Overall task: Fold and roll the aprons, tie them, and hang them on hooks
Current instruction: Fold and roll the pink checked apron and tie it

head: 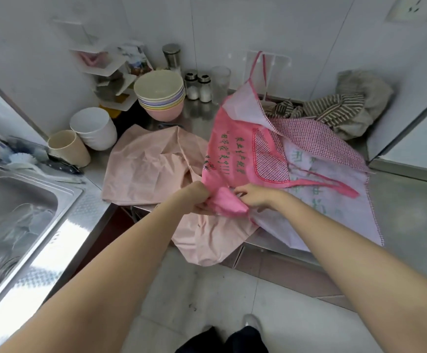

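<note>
Your left hand (194,197) grips the bunched near edge of the bright pink apron with green lettering and a red-checked pocket (235,154), and your right hand (254,197) pinches the same edge just beside it. That apron lies spread over the steel counter (411,212), its neck strap up against the far wall. A pale peach apron (146,169) lies flat to its left, its near part hanging over the counter edge, with a striped brown-and-cream cloth (334,108) bunched far right.
</note>
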`<state>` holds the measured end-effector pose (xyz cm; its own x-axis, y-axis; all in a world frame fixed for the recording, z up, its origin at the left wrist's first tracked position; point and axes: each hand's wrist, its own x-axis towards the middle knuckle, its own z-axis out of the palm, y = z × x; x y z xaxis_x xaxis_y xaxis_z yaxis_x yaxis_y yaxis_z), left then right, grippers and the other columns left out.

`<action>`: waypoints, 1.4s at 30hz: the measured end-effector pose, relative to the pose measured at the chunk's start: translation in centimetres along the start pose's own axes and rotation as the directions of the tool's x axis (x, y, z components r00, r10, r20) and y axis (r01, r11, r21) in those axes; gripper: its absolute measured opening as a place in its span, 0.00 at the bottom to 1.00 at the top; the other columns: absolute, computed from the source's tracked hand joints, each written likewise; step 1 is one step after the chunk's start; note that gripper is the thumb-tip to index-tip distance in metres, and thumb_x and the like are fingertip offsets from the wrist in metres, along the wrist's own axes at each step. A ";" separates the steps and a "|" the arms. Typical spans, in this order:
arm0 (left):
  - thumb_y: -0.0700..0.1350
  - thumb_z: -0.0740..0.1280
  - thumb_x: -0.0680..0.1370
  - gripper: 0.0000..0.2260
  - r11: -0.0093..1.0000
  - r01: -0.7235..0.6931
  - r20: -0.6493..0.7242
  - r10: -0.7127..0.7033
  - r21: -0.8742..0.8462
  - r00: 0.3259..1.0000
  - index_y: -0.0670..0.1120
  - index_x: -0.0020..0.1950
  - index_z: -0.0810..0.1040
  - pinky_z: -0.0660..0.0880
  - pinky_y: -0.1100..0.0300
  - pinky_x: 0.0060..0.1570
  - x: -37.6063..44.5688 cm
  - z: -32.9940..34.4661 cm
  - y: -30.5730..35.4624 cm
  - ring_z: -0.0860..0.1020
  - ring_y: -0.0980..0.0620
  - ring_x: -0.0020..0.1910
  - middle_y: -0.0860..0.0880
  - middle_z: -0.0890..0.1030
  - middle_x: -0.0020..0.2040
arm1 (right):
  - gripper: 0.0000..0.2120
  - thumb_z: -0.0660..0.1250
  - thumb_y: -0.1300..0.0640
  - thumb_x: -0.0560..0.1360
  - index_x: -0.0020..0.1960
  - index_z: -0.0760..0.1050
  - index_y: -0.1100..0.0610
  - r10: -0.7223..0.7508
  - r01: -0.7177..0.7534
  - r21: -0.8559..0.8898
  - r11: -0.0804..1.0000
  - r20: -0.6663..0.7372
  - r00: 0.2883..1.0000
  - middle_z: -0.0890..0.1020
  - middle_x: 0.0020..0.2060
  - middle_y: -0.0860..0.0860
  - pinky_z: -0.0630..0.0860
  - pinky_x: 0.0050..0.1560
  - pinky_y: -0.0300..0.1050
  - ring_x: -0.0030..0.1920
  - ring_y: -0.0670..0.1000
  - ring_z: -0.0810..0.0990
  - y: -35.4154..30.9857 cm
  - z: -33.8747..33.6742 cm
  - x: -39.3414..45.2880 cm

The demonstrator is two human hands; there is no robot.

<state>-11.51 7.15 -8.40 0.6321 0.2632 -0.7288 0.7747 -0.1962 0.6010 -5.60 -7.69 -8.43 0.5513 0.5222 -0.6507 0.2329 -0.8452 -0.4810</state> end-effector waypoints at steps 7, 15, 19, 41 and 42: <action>0.40 0.53 0.80 0.13 0.907 0.080 -0.054 -0.063 0.414 0.997 0.36 0.61 0.69 0.76 0.55 0.39 0.6 -2.2 -3.2 0.78 0.46 0.40 0.40 0.77 0.54 | 0.26 0.60 0.59 0.78 0.75 0.59 0.52 -0.081 0.077 -0.123 0.989 -0.030 0.996 0.63 0.73 0.52 0.64 0.66 0.45 0.70 0.54 0.65 -1.0 2.2 1.2; 0.39 0.55 0.80 0.10 0.968 -0.012 -0.116 0.043 0.249 0.992 0.38 0.43 0.72 0.74 0.56 0.35 2.1 -0.6 -1.7 0.76 0.46 0.40 0.40 0.77 0.43 | 0.30 0.61 0.54 0.77 0.76 0.54 0.48 -0.138 0.117 -0.203 0.972 -0.094 0.986 0.52 0.75 0.52 0.52 0.73 0.59 0.74 0.60 0.49 -1.4 3.3 3.8; 0.36 0.56 0.79 0.09 0.984 -0.123 -0.207 0.094 -0.132 0.974 0.37 0.54 0.74 0.77 0.51 0.42 2.2 -2.8 0.8 0.77 0.44 0.42 0.38 0.77 0.47 | 0.48 0.71 0.48 0.70 0.76 0.40 0.50 -0.050 0.020 -0.377 0.926 -0.070 0.996 0.50 0.75 0.57 0.57 0.71 0.63 0.74 0.65 0.53 -0.2 4.2 3.2; 0.33 0.56 0.80 0.27 0.619 -0.196 0.070 0.379 -0.761 0.923 0.57 0.73 0.55 0.78 0.63 0.31 -5.2 -4.1 8.1 0.79 0.59 0.24 0.49 0.81 0.27 | 0.16 0.61 0.60 0.77 0.64 0.69 0.61 0.005 0.052 0.082 0.995 -0.575 0.818 0.78 0.58 0.58 0.72 0.53 0.43 0.58 0.57 0.76 -1.8 -4.2 -3.5; 0.33 0.56 0.80 0.29 0.637 -0.229 0.077 0.415 -0.736 0.907 0.56 0.75 0.53 0.78 0.60 0.35 -5.4 -3.9 8.9 0.81 0.58 0.26 0.49 0.83 0.30 | 0.16 0.62 0.61 0.76 0.64 0.70 0.61 -0.033 0.148 0.145 0.978 -0.595 0.803 0.78 0.59 0.57 0.71 0.54 0.40 0.59 0.54 0.76 -2.4 -5.1 -4.0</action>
<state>-8.11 7.65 2.17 0.8955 0.0845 -0.4369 0.3378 0.5101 0.7910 -4.31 -8.31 -1.69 0.9118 0.3796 -0.1568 0.1930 -0.7331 -0.6522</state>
